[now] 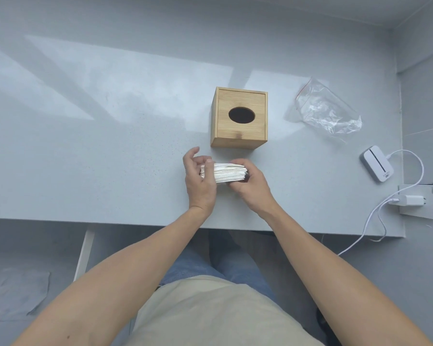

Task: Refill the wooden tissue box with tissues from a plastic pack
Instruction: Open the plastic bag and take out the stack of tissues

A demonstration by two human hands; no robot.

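Observation:
A stack of white tissues [229, 173] lies on the grey table, just in front of the wooden tissue box [239, 117]. My left hand [200, 181] is against the stack's left end, fingers curled on it. My right hand [249, 182] grips the stack's right end. The box stands upright with its lid on; its dark oval opening faces up. The clear plastic pack [326, 109], with a red zip strip, lies crumpled and empty to the right of the box.
A small white device [377, 166] with a white cable lies near the table's right edge. A white charger [410, 201] sits in a socket plate at the right corner. The table's front edge [135, 222] runs just behind my forearms.

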